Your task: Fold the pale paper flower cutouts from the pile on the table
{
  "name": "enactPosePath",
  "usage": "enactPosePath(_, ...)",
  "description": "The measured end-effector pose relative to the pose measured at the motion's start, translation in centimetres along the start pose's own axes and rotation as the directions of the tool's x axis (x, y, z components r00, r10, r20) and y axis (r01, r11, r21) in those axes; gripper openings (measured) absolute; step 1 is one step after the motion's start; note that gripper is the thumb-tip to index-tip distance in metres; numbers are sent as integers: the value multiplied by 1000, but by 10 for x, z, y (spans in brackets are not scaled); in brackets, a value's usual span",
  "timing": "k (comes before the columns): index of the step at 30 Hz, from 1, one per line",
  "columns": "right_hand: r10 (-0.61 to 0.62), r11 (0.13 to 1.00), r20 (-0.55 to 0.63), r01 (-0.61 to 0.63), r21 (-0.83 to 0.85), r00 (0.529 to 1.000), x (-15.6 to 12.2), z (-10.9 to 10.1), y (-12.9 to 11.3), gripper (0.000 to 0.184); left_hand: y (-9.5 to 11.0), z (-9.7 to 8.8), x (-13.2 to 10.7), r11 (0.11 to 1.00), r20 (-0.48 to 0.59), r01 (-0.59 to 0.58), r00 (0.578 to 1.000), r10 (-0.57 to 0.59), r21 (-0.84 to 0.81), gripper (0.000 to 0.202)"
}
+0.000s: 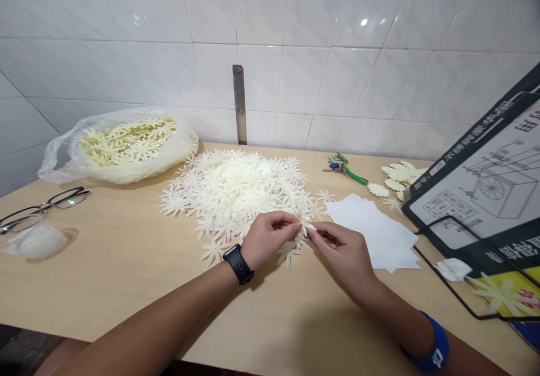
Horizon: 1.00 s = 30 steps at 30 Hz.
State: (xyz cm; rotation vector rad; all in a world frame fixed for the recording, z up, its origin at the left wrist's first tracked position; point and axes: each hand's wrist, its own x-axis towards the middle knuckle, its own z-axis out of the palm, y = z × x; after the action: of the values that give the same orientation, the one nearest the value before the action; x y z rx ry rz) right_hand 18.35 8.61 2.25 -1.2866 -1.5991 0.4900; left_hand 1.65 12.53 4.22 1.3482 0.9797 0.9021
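Observation:
Between my two hands is a pale cream flower-shaped cutout (304,223) with narrow petals. My left hand (272,234), with a black watch on the wrist, pinches it from the left. From the other side my right hand (342,247) grips a petal between thumb and fingertips. Just behind the hands spreads a large heap of similar flower cutouts (240,187), lying loose on the wooden table (169,286). A few single ones rest at the near edge of the heap, below my fingers. My fingers partly hide the held flower.
A plastic bag (126,173) full of flower cutouts sits at the back left. Glasses (46,204) lie on the left. Paper sheets (373,232), keys with a green strap (348,170), leaf-shaped cutouts (400,176), a printed box (476,196) and a black wire frame (447,286) are on the right.

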Motion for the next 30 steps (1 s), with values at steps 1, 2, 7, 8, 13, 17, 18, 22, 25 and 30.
enactPosePath(1,11,1000,6,-11,9,1000,0,0,0,12,1,0,0,1000,-5,16,1000,-16,-24,13)
enactPosePath(2,26,999,12,-26,25,1000,0,0,0,12,2,0,0,998,-11,28,1000,-29,-49,12)
enactPosePath(7,162,968,58,-170,183,985,1,-1,1,15,3,-2,3,989,-3,60,998,-61,-134,13)
enactPosePath(8,192,955,66,-202,216,979,2,-1,2,16,3,-3,3,986,7,73,997,-73,-152,15)
enactPosePath(13,313,878,48,-308,367,949,8,-2,9,19,1,-10,6,959,73,155,987,-142,-237,27)
enactPosePath(17,354,835,23,-327,442,935,11,-3,14,20,0,-13,7,957,69,125,991,-111,-262,30)
enactPosePath(18,359,829,23,-330,451,933,11,-3,14,21,0,-13,8,958,64,109,993,-95,-266,30)
enactPosePath(22,377,819,-30,-318,478,926,10,-3,16,21,-2,-13,10,953,23,30,999,-25,-300,30)
enactPosePath(25,388,820,-165,-258,510,907,11,-4,18,20,-4,-14,11,948,-38,6,999,-19,-318,29)
enactPosePath(30,405,797,-223,-224,561,887,13,-6,20,18,-6,-17,14,941,-127,45,988,-92,-335,27)
